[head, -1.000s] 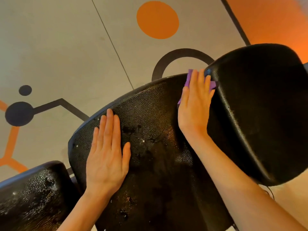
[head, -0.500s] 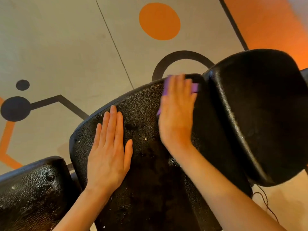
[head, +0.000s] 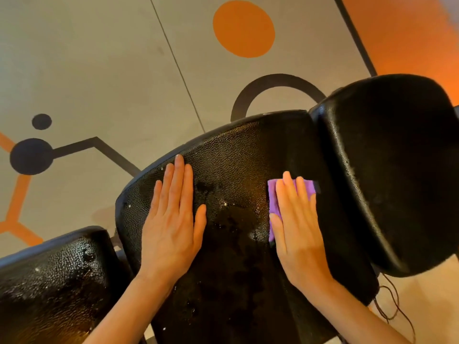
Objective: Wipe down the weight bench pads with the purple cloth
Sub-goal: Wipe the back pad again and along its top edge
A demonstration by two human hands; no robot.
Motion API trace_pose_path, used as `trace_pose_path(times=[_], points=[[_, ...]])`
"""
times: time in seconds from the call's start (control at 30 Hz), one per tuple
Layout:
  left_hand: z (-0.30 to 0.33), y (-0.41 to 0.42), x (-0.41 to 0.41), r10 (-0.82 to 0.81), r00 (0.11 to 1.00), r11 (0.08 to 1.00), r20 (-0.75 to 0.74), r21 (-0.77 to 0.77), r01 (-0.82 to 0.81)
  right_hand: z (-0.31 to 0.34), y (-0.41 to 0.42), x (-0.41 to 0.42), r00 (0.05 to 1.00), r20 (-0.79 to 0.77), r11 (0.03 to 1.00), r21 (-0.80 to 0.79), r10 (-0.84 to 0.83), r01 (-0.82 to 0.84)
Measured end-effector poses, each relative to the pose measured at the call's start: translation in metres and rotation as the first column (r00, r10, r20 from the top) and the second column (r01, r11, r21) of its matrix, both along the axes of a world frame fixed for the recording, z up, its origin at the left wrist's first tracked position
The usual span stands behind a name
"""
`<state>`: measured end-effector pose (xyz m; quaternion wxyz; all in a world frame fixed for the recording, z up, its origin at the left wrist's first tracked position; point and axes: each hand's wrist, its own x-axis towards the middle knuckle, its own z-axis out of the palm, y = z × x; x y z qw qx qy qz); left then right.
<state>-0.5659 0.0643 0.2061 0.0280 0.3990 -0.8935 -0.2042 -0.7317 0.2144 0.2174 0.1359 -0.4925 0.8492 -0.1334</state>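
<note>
Right hand [head: 296,227] flat, fingers straight, pressing purple cloth [head: 273,194] onto middle bench pad [head: 238,155]; cloth peeks out past fingertips and thumb side. Just right of cloth: raised pad [head: 387,170]. Left hand [head: 173,219] flat, holding nothing, same pad. Wet-looking patches between hands, hard to tell.

Warm, moderately bright light is filling the scene, glowing strongest at the upper right, where the orange floor band [head: 409,36] is blurring into a soft haze. Small glints are sparkling on the wet, pebbled middle pad [head: 243,150] and on the lower-left pad [head: 54,276], while the right pad [head: 397,157] is sinking into near-black with little texture showing. Wide-angle distortion is bending the pad edges into curves. Both hands are staying reasonably sharp, casting only faint shadows.
</note>
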Motion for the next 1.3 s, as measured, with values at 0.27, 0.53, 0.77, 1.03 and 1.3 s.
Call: trace_pose_path(times=[0.27, 0.53, 0.77, 1.03, 1.3], points=[[0.008, 0.001, 0.021, 0.060, 0.996, 0.996, -0.070, 0.065, -0.056, 0.000, -0.100, -0.002, 0.970, -0.231, 0.996, 0.038, 0.082, -0.076], [-0.001, 0.009, 0.048, 0.134, 0.991, 0.990, 0.021, 0.040, -0.135, 0.000, -0.119, 0.019, 0.935, -0.266, 0.972, 0.066, 0.233, -0.224], [-0.005, 0.010, 0.049, 0.135, 0.990, 0.991, 0.037, -0.017, -0.134, 0.009, -0.020, 0.033, 0.862, -0.181, 0.875, 0.208, 0.473, -0.437], [-0.004, 0.013, 0.049, 0.121, 0.991, 0.990, 0.061, -0.079, -0.116, -0.002, -0.126, 0.037, 0.889, -0.278, 0.931, 0.108, 0.365, -0.349], [-0.007, 0.015, 0.051, 0.115, 0.993, 0.989, 0.026, -0.100, -0.112, 0.002, -0.077, 0.040, 0.839, -0.234, 0.871, 0.147, 0.491, -0.468]])
